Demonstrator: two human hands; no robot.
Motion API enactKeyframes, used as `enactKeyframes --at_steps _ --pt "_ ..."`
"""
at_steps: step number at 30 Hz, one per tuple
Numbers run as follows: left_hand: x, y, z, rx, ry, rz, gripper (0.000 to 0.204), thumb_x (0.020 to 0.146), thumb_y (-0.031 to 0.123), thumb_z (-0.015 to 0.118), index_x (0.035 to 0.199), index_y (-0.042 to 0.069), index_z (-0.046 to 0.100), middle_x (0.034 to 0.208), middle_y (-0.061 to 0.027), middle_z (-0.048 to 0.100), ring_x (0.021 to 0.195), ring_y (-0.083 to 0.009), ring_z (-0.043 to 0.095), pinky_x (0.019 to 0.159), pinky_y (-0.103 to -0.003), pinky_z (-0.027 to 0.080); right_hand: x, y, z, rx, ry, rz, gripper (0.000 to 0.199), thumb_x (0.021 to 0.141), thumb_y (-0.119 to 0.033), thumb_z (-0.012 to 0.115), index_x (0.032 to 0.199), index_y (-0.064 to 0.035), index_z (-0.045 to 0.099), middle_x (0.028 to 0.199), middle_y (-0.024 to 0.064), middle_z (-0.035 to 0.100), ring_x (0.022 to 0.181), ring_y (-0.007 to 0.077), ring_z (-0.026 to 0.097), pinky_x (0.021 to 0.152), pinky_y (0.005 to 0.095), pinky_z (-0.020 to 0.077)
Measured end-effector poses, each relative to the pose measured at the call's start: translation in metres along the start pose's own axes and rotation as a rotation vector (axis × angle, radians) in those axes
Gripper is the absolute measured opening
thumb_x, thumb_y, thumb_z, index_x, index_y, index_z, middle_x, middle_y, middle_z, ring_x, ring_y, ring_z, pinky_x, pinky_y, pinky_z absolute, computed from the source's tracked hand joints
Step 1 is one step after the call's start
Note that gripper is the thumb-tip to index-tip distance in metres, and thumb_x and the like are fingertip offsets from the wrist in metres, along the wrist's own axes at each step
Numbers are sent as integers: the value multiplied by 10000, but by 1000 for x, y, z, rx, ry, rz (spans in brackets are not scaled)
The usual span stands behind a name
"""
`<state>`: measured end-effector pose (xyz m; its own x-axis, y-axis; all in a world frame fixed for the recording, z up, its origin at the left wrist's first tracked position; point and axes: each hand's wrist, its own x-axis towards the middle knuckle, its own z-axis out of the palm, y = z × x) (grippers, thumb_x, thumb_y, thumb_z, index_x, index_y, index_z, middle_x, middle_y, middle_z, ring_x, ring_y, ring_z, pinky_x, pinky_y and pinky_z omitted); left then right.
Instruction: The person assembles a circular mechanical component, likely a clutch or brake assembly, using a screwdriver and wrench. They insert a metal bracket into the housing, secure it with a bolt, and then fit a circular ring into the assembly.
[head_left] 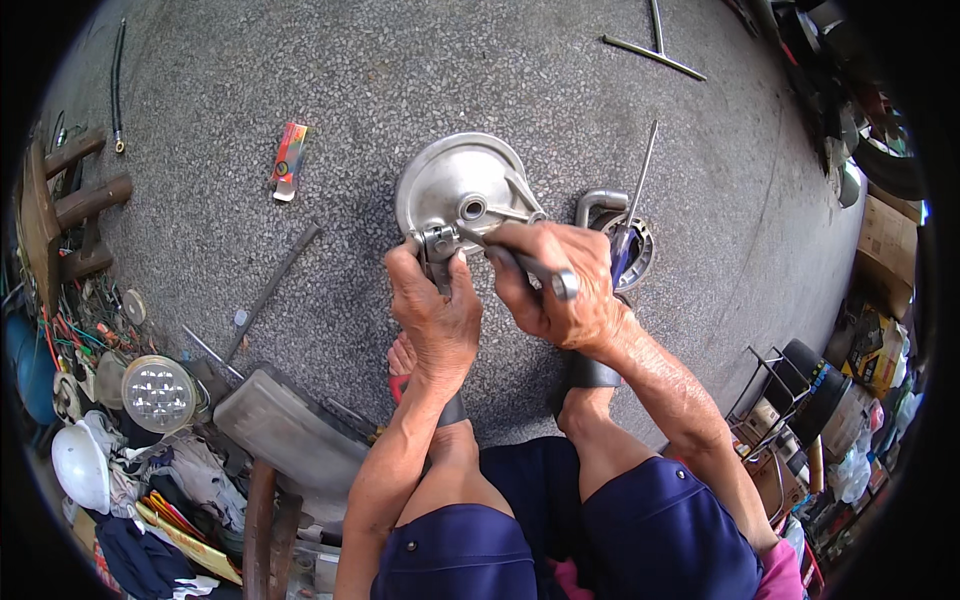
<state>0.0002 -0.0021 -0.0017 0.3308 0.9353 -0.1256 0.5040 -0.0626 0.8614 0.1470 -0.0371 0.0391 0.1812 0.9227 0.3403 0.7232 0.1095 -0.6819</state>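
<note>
A round silver brake plate [450, 180], with a hole at its hub, is in front of me at the middle of the view. My left hand [437, 315] grips the small brake lever arm [440, 243] on its near edge between thumb and fingers. In my closed right hand [570, 285] is a steel wrench [530, 264], its ring end sticking out toward me. The wrench's far tip points at the clamp end of the lever arm; whether it touches the bolt there is too small to tell.
Right of the plate lie a screwdriver [645, 175], a bent metal pipe [603, 198] and a ring-shaped metal part [645, 255]. A small box [290, 160] and a metal bar [275, 285] lie left. Beyond is a T-handle wrench [655, 57]. A grey tray [285, 425] stands near left.
</note>
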Motion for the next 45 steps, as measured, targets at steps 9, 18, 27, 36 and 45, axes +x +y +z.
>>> enactKeyframes --at_steps 9,18,27,36,45 --pt "-4 -10 2 -176 -20 -95 305 915 26 639 1151 -10 450 1008 -156 603 893 -250 663 776 -369 530 -38 -17 2 -130 -107 -151 419 727 -181 730 1089 16 656 987 136 697 795 216 701 623 298 558" --pt "-3 -8 2 -107 -17 -57 304 918 21 648 1140 -25 445 982 -170 605 876 -266 674 735 -376 545 -68 -18 6 -27 -106 36 447 749 -153 740 1145 28 640 1090 190 710 930 277 729 721 346 575" --pt "-3 -7 4 -119 14 -56 298 912 42 660 1120 -15 456 979 -159 575 869 -262 645 754 -382 523 -49 -17 -2 39 -108 65 419 752 -177 699 1115 21 628 1000 145 708 840 264 723 707 352 575" --pt "-2 -6 2 -163 -5 -76 274 930 50 651 1114 -13 458 980 -157 573 857 -247 636 732 -385 517 -58 -5 15 -43 -132 -76 467 741 -120 748 1152 57 614 1079 195 692 978 307 716 788 376 592" --pt "-3 -11 1 -131 5 -38 266 931 22 648 1108 -24 455 979 -156 575 857 -230 640 725 -361 524 -42 -6 11 105 -133 138 361 805 -100 714 1129 16 605 907 160 696 827 316 715 666 393 569"
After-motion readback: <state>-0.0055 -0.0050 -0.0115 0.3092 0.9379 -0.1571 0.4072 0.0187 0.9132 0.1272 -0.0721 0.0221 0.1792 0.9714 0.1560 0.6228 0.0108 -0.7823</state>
